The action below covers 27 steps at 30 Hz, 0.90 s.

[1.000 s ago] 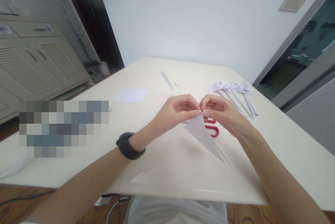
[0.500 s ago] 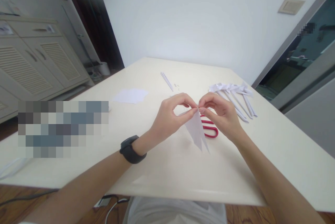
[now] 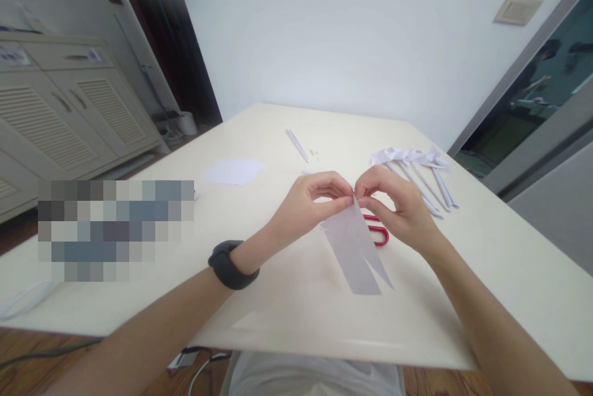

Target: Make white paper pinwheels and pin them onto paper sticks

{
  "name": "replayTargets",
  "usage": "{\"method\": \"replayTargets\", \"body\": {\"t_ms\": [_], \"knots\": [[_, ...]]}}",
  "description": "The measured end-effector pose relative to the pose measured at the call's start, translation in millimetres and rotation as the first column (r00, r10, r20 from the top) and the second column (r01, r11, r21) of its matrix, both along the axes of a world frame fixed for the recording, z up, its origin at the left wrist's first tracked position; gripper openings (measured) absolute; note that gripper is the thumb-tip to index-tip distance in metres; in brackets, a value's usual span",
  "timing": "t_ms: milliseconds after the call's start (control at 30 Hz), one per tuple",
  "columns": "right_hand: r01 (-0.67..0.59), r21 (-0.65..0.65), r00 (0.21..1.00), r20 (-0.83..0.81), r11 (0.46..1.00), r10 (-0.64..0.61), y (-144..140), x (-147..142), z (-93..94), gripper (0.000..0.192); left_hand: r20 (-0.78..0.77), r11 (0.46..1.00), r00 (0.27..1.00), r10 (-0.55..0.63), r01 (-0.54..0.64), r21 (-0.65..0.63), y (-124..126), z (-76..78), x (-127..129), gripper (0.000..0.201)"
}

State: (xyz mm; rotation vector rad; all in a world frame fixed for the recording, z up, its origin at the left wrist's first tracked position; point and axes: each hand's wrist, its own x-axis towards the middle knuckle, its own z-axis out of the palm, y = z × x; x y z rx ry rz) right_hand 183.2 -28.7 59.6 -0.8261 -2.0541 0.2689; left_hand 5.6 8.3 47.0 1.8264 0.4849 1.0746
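Between my hands hangs a piece of white paper (image 3: 349, 248), its lower end cut into pointed strips. My left hand (image 3: 319, 195) pinches its top edge between thumb and fingers. Right beside it, my right hand (image 3: 393, 207) pinches the same top edge, the fingertips of both hands almost touching. Beneath my right hand lie scissors with red handles (image 3: 380, 236) on the table, their blades hidden behind the paper and hands.
On the white table (image 3: 287, 328), a paper sheet (image 3: 234, 171) lies to the left. Thin paper sticks (image 3: 296, 145) and small scraps (image 3: 314, 152) are farther back. Rolled paper tubes (image 3: 424, 189) joined to crumpled paper (image 3: 407, 156) lie right. A person (image 3: 540, 71) shows beyond the doorway.
The paper has turned to face me more broadly and now hangs lower, showing more of its cut end. Both hands stay pinched together, slightly lower and to the right.
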Motion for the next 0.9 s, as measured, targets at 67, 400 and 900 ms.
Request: {"method": "replayTargets", "body": {"t_ms": [67,400,900], "knots": [[0.015,-0.005,1.000,0.025,1.000,-0.015,1,-1,-0.6,0.007,0.004,1.000,1.000,0.007,-0.007,0.014,1,-1.2,0,0.007],[-0.083,-0.252,0.972,-0.232,0.964,0.023,0,-11,-10.9,0.008,-0.009,0.976,0.990,0.143,-0.139,0.167,-7,-0.2,0,0.007],[0.055,-0.195,0.953,-0.283,0.979,-0.110,2,-16,-13.2,0.008,0.015,0.885,0.955,0.297,-0.281,0.371,-10,2.3,0,0.007]]}}
